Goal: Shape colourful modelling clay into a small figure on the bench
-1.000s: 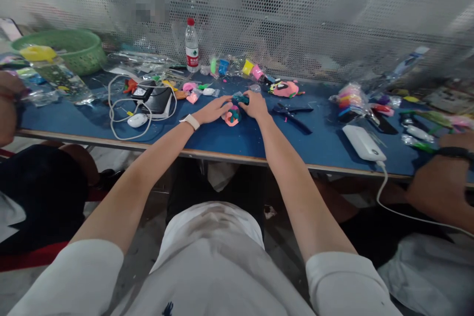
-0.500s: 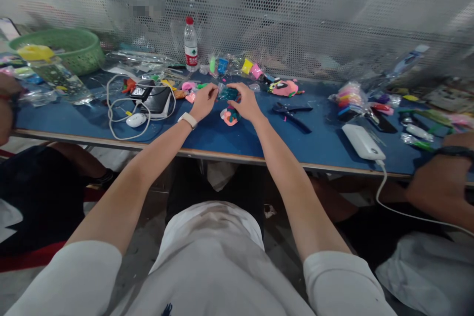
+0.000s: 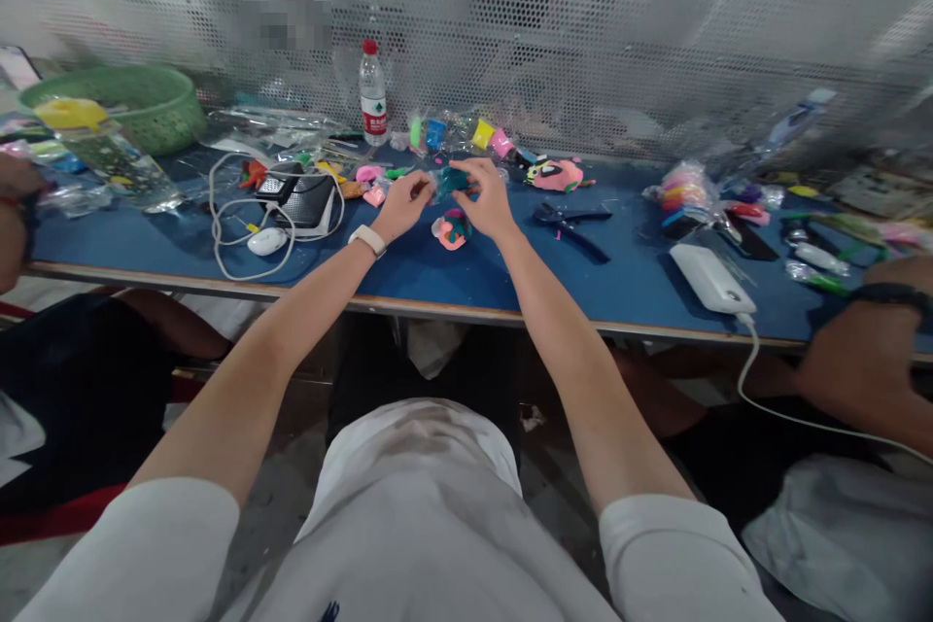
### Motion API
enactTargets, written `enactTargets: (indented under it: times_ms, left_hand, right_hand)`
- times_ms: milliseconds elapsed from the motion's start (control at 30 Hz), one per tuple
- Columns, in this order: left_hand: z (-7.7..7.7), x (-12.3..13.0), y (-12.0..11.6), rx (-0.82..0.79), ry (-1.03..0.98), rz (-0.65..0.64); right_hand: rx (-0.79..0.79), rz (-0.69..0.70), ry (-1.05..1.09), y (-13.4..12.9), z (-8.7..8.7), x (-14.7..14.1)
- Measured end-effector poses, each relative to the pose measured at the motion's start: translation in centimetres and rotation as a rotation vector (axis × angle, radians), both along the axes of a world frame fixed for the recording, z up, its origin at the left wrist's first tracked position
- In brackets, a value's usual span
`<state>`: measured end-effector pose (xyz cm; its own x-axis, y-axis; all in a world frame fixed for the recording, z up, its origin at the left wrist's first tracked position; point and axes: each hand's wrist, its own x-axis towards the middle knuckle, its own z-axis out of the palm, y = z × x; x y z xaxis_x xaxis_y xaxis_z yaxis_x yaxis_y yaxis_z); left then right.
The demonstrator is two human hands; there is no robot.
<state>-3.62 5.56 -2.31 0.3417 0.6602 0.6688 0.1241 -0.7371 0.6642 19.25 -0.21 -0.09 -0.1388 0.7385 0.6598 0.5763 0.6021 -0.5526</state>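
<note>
My left hand (image 3: 406,202), with a pale band on its wrist, is closed at the left edge of a small clear packet with teal contents (image 3: 452,182). On the packet's right side my right hand (image 3: 487,197) holds it between thumb and fingers. Just below the hands a small pink, orange and teal clay piece (image 3: 452,230) lies on the blue table (image 3: 437,287). Pink pieces (image 3: 371,185) are left of my left hand. Right of my right hand lie dark blue pliers (image 3: 573,228) with open handles, and behind them a pink clay figure (image 3: 555,175).
A water bottle (image 3: 373,95) stands at the back. Left are a white cable with a mouse-like device (image 3: 266,241), a tilted jar (image 3: 109,155) and a green basin (image 3: 156,107). Right is a white power bank (image 3: 710,279). Other people's arms (image 3: 867,364) reach in at both sides.
The view has shifted slightly. Both hands remain at the teal packet, with my left hand a little nearer to it and the fingers of my right hand slightly shifted.
</note>
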Motion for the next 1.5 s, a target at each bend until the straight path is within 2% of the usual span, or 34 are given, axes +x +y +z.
enactTargets:
  times_ms: [133,300,533,833,1067,1267,1500]
  left_hand:
    - [-0.3,0.1,0.0,-0.017,-0.019,-0.040]
    - [-0.4,0.0,0.0,-0.033,-0.108,-0.022]
    - [0.0,-0.1,-0.1,-0.021,-0.066,0.008]
    - [-0.3,-0.3,0.0,-0.054,-0.027,-0.090]
    - [0.0,-0.3,-0.2,-0.082,-0.012,-0.033]
    - [0.2,-0.5,-0.5,-0.109,-0.030,-0.033]
    - [0.5,-0.4,-0.7,-0.033,-0.061,-0.064]
  right_hand:
    - [0.015,0.012,0.010,0.5,-0.4,0.3]
    - [0.001,-0.004,0.079,0.9,-0.6,0.3]
    - [-0.023,0.000,0.173,1.7,-0.9,0.8]
    - [-0.064,0.041,0.172,1.2,-0.6,0.5]
    - [-0.105,0.064,0.248,0.6,0.0,0.2]
    - [-0.098,0.072,0.256,1.3,-0.5,0.4]
    - [-0.206,0.129,0.303,0.7,-0.2,-0.2]
